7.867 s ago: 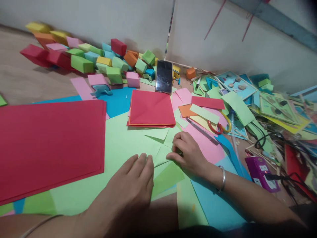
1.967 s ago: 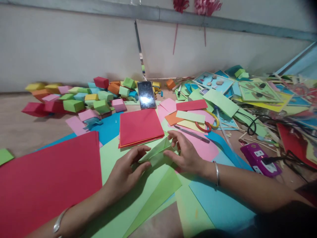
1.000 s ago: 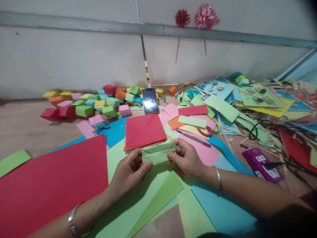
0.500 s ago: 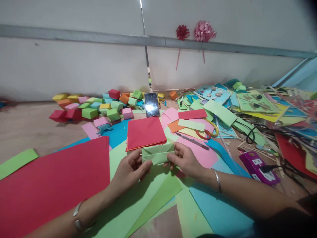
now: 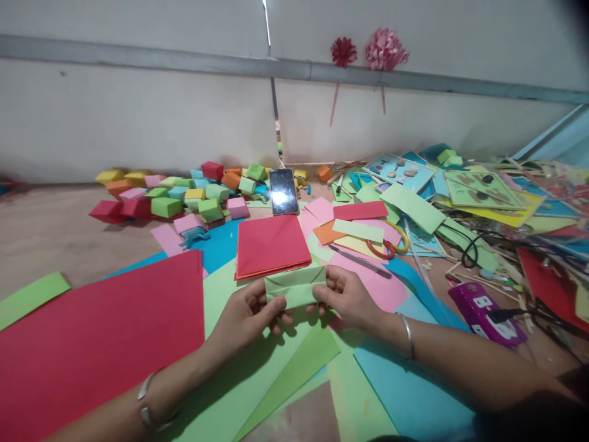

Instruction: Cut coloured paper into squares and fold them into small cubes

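Observation:
A folded piece of light green paper (image 5: 296, 287) is held up between my two hands, creases showing across its face. My left hand (image 5: 253, 310) pinches its left end, thumb in front and fingers behind. At the right end, my right hand (image 5: 346, 296) grips it the same way. Just beyond the folded paper lies a stack of red square paper (image 5: 273, 245). Under my hands are sheets of light green paper (image 5: 221, 368), with a darker green strip (image 5: 294, 374) across them.
Large red paper (image 5: 115, 331) lies to the left. Behind it sit several coloured paper cubes (image 5: 167, 207) and a phone (image 5: 284, 191). On the right are scissors (image 5: 361, 261), a purple power strip (image 5: 485, 313) with cables, and piled paper scraps. Paper flowers (image 5: 386, 49) hang on the wall.
The folded green paper stays between both hands and has flattened slightly toward me. My left fingertips now show beneath it. The whole view has shifted slightly.

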### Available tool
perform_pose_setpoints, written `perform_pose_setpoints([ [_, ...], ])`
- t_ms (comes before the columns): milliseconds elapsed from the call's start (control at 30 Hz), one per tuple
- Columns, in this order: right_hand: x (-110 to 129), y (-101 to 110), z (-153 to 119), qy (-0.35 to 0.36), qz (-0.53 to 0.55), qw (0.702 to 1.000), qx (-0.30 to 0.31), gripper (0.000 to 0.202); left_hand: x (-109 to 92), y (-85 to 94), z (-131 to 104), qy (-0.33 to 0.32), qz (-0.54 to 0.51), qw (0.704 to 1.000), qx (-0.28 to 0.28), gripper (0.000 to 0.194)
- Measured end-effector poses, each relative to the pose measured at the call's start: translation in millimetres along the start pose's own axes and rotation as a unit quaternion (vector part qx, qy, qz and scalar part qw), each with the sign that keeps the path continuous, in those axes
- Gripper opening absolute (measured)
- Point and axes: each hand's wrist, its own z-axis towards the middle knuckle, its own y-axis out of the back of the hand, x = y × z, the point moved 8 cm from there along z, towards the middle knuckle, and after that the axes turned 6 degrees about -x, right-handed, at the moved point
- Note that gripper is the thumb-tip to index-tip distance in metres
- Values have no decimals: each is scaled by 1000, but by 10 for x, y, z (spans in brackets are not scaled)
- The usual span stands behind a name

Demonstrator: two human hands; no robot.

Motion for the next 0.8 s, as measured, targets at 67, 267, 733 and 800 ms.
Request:
perform_pose_setpoints([
  [67,-20,-3,-2,-21,0,1000,6,26,-49,-6,-14,1,1,1000,0,42],
  [267,-21,-5,-14,-21,-5,1000,1,26,-90,-36,-64,25,-37,999,6,45],
  [733,-203,-29,-9,-128,97,987,30,29,-33,93,-46,42,-125,989,-69,20],
  [800,-242,-34,-8,-145,111,983,31,29,-45,101,-46,48,-138,987,-72,17],
])
